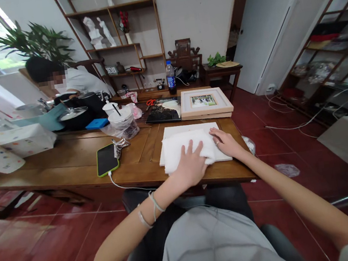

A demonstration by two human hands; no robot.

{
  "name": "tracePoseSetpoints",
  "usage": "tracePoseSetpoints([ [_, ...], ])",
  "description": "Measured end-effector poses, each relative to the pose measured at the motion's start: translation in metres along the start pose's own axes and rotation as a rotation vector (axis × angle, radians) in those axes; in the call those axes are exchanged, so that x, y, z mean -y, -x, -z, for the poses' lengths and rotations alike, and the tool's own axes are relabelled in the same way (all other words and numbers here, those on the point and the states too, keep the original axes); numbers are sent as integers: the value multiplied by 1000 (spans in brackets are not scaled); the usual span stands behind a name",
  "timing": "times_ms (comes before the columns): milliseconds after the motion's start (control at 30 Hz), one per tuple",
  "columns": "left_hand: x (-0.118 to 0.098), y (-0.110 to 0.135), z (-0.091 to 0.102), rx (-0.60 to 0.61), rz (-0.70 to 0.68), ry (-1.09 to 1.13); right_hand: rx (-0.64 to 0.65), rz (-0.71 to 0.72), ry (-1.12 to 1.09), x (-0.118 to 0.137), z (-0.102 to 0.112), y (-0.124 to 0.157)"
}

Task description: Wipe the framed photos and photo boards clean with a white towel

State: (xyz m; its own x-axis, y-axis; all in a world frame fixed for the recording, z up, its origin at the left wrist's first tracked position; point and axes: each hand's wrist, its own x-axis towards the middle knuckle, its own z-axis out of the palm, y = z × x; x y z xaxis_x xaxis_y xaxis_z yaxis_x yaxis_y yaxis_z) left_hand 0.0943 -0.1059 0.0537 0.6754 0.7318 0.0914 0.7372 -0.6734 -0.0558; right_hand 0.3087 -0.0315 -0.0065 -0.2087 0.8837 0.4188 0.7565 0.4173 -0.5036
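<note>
A white cloth or paper towel [173, 152] lies folded over a flat white board [189, 128] near the front edge of the wooden table. My left hand [191, 166] presses on the cloth with its fingers spread. On the right, my right hand [225, 141] rests flat on the board beside the cloth, a ring on one finger. Whether its fingertips touch the cloth I cannot tell. Behind the board lie a framed picture [205, 101] and a dark panel with a pale patch [163, 110].
A phone [107, 159] in a green case, with a white cable, lies to the left. Beyond it stand a bagged cup [122, 118], a blue box [96, 123] and black pots [89, 102]. A bottle [171, 78] stands at the back. Another person [70, 80] leans over at the far left.
</note>
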Motion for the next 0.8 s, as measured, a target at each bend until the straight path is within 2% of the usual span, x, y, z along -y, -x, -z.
tracePoseSetpoints([
  [200,47,-52,-27,-100,83,20,6,-4,-22,0,1,0],
  [333,54,-65,-32,-102,141,26,2,0,-33,0,1,0],
  [467,37,-54,-26,-97,168,-11,0,2,-33,-1,1,0],
  [600,4,-27,-15,-74,180,-70,0,3,-15,-1,0,0],
  [700,-21,-4,-6,-1,153,-79,0,2,-7,-1,-1,1],
  [800,-38,12,1,83,94,-60,-2,-1,-16,0,0,0],
])
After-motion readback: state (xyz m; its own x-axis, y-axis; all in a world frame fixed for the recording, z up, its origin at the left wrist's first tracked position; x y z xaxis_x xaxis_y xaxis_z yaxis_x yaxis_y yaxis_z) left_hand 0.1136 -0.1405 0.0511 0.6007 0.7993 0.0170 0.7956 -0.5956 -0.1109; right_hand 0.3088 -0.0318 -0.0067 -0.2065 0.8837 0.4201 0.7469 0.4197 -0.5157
